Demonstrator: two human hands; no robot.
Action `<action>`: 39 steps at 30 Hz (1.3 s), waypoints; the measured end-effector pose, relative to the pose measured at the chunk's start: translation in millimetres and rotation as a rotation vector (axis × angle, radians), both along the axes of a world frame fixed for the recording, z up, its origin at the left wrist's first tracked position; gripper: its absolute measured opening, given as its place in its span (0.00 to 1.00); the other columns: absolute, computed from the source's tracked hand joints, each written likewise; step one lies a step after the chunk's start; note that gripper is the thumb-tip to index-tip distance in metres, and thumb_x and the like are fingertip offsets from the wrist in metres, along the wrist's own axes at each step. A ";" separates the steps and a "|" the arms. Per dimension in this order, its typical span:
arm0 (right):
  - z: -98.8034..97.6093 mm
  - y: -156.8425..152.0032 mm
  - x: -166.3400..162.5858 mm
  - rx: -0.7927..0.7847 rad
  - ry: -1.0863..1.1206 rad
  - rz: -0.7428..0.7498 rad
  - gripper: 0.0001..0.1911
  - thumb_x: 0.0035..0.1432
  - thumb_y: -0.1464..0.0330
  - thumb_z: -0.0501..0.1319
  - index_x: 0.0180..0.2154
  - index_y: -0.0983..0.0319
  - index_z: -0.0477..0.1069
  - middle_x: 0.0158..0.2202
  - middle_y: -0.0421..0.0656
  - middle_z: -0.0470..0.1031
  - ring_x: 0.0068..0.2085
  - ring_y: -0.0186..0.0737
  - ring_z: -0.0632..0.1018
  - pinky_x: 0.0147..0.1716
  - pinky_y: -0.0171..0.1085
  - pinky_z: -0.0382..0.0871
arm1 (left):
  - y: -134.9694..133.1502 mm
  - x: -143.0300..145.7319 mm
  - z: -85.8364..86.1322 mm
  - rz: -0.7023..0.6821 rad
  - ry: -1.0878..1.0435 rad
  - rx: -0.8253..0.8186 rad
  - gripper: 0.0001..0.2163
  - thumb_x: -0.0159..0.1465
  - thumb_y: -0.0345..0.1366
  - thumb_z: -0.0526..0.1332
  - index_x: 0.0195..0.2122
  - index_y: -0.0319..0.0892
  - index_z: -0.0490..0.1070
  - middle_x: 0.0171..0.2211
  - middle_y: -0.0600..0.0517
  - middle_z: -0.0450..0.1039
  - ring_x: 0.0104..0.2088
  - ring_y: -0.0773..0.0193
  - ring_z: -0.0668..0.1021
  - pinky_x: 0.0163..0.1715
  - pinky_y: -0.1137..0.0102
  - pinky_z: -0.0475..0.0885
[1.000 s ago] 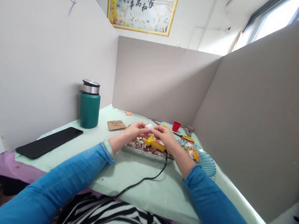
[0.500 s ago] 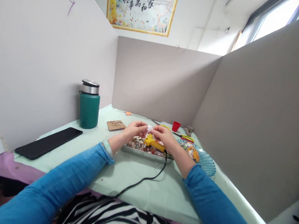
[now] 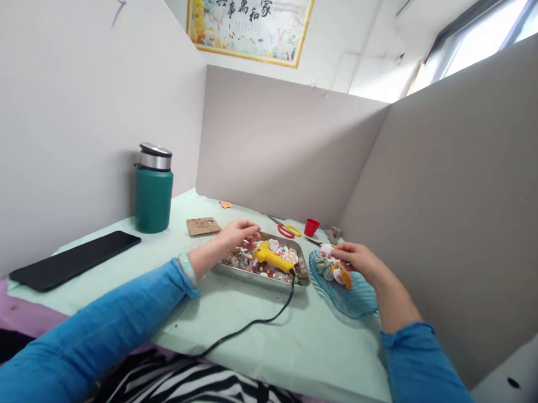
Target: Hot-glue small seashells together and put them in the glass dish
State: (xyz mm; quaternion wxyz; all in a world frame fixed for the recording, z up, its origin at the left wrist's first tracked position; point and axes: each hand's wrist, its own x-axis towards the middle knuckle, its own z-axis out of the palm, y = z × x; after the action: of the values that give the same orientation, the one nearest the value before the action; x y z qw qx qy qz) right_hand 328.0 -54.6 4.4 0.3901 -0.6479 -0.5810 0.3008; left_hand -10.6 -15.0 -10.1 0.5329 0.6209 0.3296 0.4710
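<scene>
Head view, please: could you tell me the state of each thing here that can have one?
Green flask: upright, lid on.
Phone: flat, screen dark.
Glue gun: lying in the metal tray, cord attached.
Blue dish: holds several pieces.
Red cup: upright, open.
Left hand: over the tray, fingers curled; hold unclear.
Right hand: over the dish, pinching a white piece.

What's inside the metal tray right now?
The metal tray holds a yellow glue gun lying on small mixed-colour pieces. The left hand covers its far-left corner, so what lies under it is hidden.
</scene>
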 end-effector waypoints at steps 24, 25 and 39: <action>-20.0 -17.7 52.4 -0.405 -0.348 -0.168 0.11 0.45 0.66 0.64 0.32 0.66 0.74 0.29 0.46 0.76 0.19 0.29 0.68 0.15 0.28 0.52 | 0.0 3.2 -0.3 -0.009 0.049 0.010 0.14 0.51 0.43 0.65 0.31 0.36 0.70 0.29 0.50 0.73 0.21 0.71 0.71 0.25 0.70 0.71; -20.3 -17.2 52.1 -0.397 -0.364 -0.171 0.11 0.45 0.66 0.64 0.32 0.66 0.73 0.28 0.46 0.76 0.20 0.29 0.69 0.15 0.28 0.53 | 0.0 3.3 -0.2 -0.009 0.049 0.011 0.14 0.51 0.43 0.66 0.30 0.36 0.70 0.29 0.50 0.72 0.21 0.71 0.71 0.25 0.70 0.71; -24.0 -11.5 48.2 -0.286 -0.376 -0.095 0.20 0.46 0.67 0.64 0.43 0.64 0.69 0.37 0.48 0.76 0.31 0.36 0.75 0.18 0.27 0.60 | -1.3 3.4 0.4 -0.006 0.080 0.020 0.16 0.51 0.45 0.66 0.30 0.36 0.69 0.28 0.50 0.73 0.20 0.71 0.71 0.24 0.72 0.70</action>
State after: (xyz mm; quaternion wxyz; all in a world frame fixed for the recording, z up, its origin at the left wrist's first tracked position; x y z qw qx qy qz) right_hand 376.2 -66.1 -19.6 0.1931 -0.7678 -0.5636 0.2355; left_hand -7.2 -16.2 -9.7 0.5144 0.6455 0.3440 0.4477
